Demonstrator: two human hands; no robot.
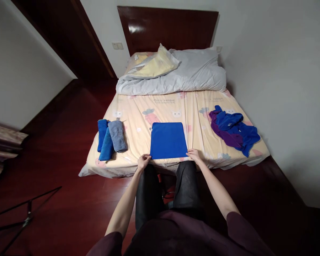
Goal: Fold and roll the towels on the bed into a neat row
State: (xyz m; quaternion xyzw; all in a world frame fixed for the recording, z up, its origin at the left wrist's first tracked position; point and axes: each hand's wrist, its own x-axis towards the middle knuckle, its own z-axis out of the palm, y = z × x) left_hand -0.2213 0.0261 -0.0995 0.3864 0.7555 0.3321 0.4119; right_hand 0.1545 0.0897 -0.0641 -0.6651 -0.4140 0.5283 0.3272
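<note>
A person standing at the foot of a bed [176, 103] is pinching the two near corners of a folded blue towel [168, 140], the left hand [143, 161] closing its grip on the left corner and the right hand [194, 155] doing the same on the right. The towel is lying flat on the patterned sheet, right at the near edge of the mattress, between three rolled towels [110, 138] to the left and a heap of blue and purple cloths [233, 129] well apart to the right. The risks look modest: with so little cloth in each pinch, a corner could be slipping free, and uneven pulling could be skewing the layers. Sitting so near the edge, the towel could also be sliding off onto the dark wood floor [77, 199]. A crumpled grey duvet [181, 76] is lying at the headboard.
</note>
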